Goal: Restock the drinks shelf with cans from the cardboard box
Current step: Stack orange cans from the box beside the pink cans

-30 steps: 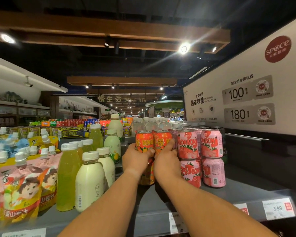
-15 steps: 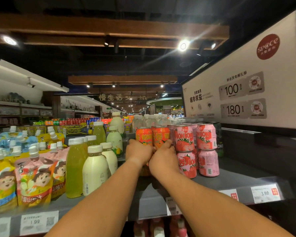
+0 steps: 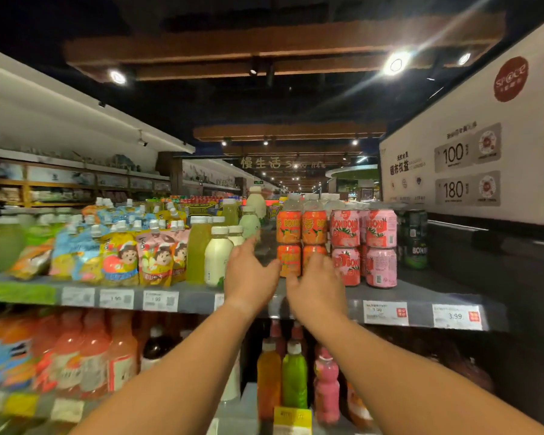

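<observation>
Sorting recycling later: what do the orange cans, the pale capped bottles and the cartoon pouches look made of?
Orange cans: likely printed metal, judging by the rimmed top and glossy wall. Pale bottles: probably translucent plastic with white screw caps. Cartoon pouches: flexible glossy film, creased, with spouts.

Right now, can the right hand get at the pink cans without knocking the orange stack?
Probably yes. The right hand is open, in front of the orange cans, and the pink cans stand just to its right at the shelf front with nothing before them.

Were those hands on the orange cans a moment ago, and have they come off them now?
Yes. Both the left hand and right hand gripped the top orange cans before; now they are open, lower and nearer the shelf edge.
</observation>
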